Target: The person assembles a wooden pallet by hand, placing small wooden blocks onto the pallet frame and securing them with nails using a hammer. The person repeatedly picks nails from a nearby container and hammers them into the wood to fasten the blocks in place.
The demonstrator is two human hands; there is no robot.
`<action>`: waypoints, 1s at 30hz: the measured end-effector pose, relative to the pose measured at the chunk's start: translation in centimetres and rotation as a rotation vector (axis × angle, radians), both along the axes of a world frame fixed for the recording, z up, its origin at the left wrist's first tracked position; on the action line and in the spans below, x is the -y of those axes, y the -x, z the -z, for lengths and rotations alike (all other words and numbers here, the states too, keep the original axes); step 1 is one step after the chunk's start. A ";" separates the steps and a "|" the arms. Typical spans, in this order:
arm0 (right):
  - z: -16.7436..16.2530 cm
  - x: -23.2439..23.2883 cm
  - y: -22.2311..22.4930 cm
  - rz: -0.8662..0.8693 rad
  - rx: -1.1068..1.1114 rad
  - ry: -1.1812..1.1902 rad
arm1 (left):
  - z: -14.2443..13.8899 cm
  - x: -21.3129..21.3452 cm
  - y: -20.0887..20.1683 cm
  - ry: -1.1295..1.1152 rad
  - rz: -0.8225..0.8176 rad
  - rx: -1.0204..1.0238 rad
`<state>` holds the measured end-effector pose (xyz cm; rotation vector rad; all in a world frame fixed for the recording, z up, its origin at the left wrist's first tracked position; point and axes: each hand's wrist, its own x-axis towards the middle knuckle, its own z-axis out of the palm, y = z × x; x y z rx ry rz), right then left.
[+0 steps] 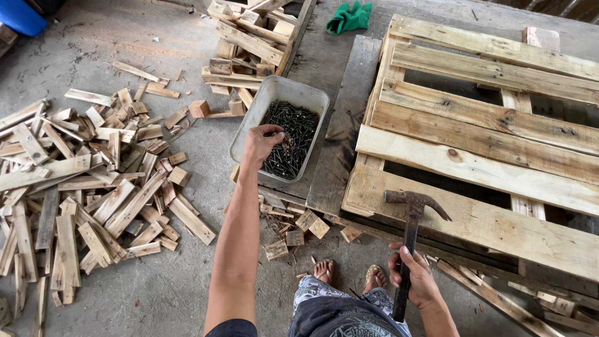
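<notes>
Left hand point(261, 142) dips into the grey tub point(249, 122) at twelve o'clock, fingers pinched on dark nails point(293, 134). Right hand point(415, 274) at four o'clock grips the claw hammer point(409, 231), head resting on the wooden pallet point(486, 168).

Left arm stretched straight up the middle of the frame, left hand point(262, 142) bent down at the wrist, fingers pinched together; right hand point(413, 278) low at lower right — grip closed in a fist, thumb across; forearm short in view.
</notes>
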<state>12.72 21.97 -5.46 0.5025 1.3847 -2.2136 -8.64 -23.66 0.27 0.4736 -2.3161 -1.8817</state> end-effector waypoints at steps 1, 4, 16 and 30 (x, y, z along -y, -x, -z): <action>0.0 0.0 0.0 0.004 0.006 0.002 | 0.0 0.1 0.0 -0.071 -0.012 -0.012; 0.2 0.0 0.0 0.003 0.001 0.011 | 0.0 0.4 -0.1 -0.255 -0.007 -0.016; 1.1 -0.1 0.1 0.009 0.023 -0.049 | 0.2 1.2 -1.4 0.086 -0.013 -0.091; 1.2 0.2 0.1 0.009 0.040 -0.076 | 1.5 0.4 -1.7 -1.087 -0.160 -0.166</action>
